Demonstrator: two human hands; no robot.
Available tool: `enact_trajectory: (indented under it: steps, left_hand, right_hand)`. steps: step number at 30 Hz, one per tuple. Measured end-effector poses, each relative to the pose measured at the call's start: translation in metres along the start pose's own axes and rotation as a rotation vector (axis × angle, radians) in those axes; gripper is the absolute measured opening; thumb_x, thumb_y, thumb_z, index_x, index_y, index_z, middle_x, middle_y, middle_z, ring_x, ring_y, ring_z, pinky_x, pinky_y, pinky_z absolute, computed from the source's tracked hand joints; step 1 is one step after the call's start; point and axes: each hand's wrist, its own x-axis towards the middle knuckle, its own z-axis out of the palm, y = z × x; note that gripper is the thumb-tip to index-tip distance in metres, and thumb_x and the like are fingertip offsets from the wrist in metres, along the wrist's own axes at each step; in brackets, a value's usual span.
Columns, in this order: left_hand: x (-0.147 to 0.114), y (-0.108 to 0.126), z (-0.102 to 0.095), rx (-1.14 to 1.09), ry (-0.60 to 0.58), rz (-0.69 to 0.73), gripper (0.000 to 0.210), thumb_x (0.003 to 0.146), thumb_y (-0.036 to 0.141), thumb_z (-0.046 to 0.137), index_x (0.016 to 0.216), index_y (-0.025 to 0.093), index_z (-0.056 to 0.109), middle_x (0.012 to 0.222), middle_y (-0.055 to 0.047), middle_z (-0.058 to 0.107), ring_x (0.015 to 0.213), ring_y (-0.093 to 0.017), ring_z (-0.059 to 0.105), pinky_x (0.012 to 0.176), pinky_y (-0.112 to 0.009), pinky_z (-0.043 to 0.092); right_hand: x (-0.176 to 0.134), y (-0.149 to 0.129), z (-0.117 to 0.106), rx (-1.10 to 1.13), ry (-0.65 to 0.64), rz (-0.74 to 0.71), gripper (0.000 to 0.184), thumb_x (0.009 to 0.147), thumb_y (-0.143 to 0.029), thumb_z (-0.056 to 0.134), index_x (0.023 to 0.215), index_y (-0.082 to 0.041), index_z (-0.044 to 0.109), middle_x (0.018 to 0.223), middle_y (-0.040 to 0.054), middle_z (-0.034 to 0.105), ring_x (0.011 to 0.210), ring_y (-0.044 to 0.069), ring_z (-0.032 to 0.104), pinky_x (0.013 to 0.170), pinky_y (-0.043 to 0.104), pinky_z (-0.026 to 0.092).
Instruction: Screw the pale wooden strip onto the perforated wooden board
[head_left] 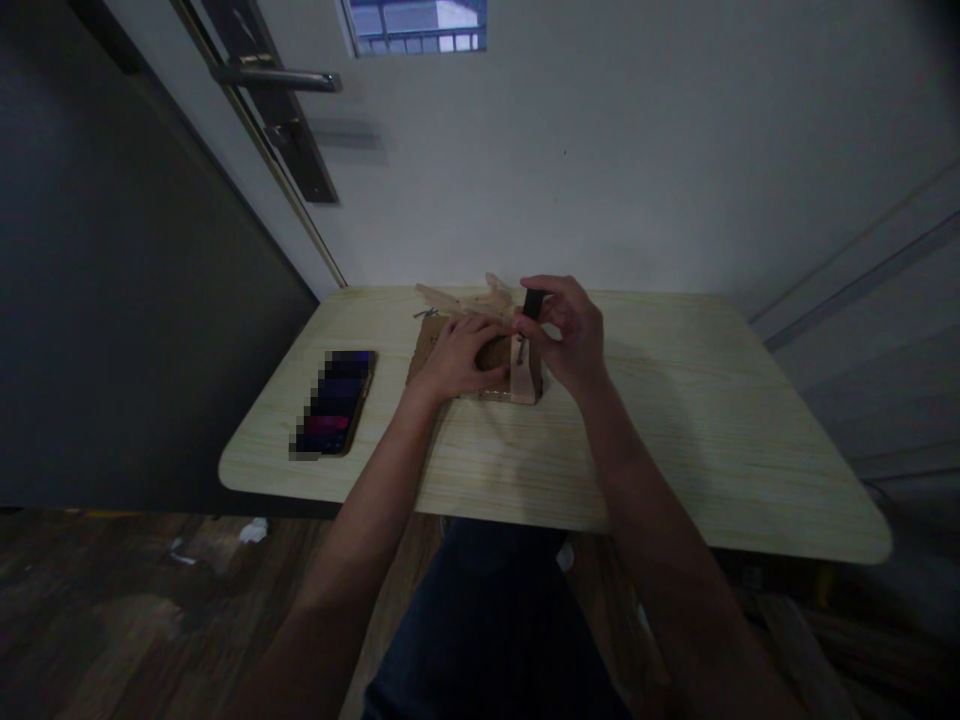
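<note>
A small brown piece of cardboard lies on the table, with a pale tape strip across its right side. My left hand rests flat on the cardboard, fingers stretched out and thumb apart. Above the strip, my right hand pinches a small tool with a black handle between thumb and fingers. A thin dark shaft points down from it onto the strip; its exact kind is hard to make out in the dim light. Crumpled tan tape sticks up behind the cardboard's far edge.
The light wood table has rounded front corners and stands against a white door with a metal handle. A phone lies at the left of the table. White scraps are on the floor at the lower left.
</note>
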Motion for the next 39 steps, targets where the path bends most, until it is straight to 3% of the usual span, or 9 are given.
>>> enact_trajectory:
  steps: [7,10,17,21,27,31,39]
  left_hand:
    - [0.0,0.002,-0.001,-0.005,-0.015,0.003,0.055,0.078,0.038,0.063,0.13,0.022,0.056,0.135,-0.009,0.056,0.129,-0.031,0.047,0.109,-0.051,0.031]
    - [0.0,0.002,-0.001,-0.002,-0.009,-0.006,0.055,0.078,0.038,0.063,0.13,0.023,0.057,0.136,-0.009,0.056,0.129,-0.031,0.047,0.109,-0.051,0.031]
    - [0.0,0.0,0.0,-0.009,-0.012,-0.006,0.055,0.079,0.039,0.063,0.131,0.024,0.056,0.139,-0.01,0.054,0.13,-0.031,0.047,0.109,-0.051,0.031]
    - [0.0,0.001,-0.001,-0.011,-0.01,0.002,0.055,0.079,0.039,0.062,0.131,0.024,0.056,0.139,-0.01,0.054,0.131,-0.03,0.046,0.109,-0.05,0.031]
    - [0.0,0.002,-0.002,-0.012,-0.017,-0.005,0.055,0.079,0.039,0.062,0.131,0.022,0.056,0.136,-0.01,0.056,0.129,-0.031,0.047,0.109,-0.05,0.031]
    - [0.0,0.002,-0.002,-0.013,-0.013,-0.002,0.055,0.079,0.039,0.062,0.131,0.024,0.056,0.136,-0.009,0.056,0.129,-0.03,0.047,0.11,-0.049,0.03]
    - [0.0,0.002,-0.002,-0.002,-0.016,-0.008,0.054,0.079,0.04,0.062,0.13,0.022,0.056,0.138,-0.01,0.055,0.13,-0.03,0.047,0.109,-0.049,0.031]
  right_hand:
    - [-0.002,-0.01,-0.003,0.123,-0.101,0.031,0.043,0.09,-0.056,0.051,0.122,-0.029,0.057,0.121,0.005,0.068,0.095,0.018,0.072,0.077,0.033,0.062]
    - [-0.002,-0.008,-0.003,0.119,-0.109,0.04,0.043,0.09,-0.054,0.051,0.125,-0.03,0.056,0.117,0.0042,0.07,0.088,0.016,0.073,0.077,0.033,0.063]
    - [0.0,0.001,-0.001,0.002,-0.005,-0.002,0.039,0.084,-0.056,0.06,0.114,-0.03,0.061,0.112,0.0027,0.07,0.067,0.012,0.065,0.06,0.03,0.06]
    - [-0.001,-0.001,-0.001,-0.029,0.041,-0.019,0.039,0.08,-0.056,0.066,0.108,-0.029,0.063,0.105,0.0026,0.067,0.072,0.013,0.064,0.056,0.026,0.057]
    - [-0.002,-0.011,-0.003,0.06,-0.068,0.004,0.038,0.09,-0.052,0.053,0.12,-0.03,0.057,0.119,0.0048,0.067,0.092,0.017,0.07,0.071,0.029,0.061]
    - [-0.003,-0.01,-0.004,0.088,-0.083,0.016,0.037,0.092,-0.047,0.053,0.124,-0.03,0.056,0.109,0.0022,0.072,0.078,0.013,0.072,0.07,0.029,0.06]
    - [-0.001,-0.002,0.0,-0.035,0.029,-0.006,0.036,0.083,-0.052,0.063,0.112,-0.03,0.064,0.111,0.0018,0.072,0.073,0.014,0.068,0.06,0.028,0.059]
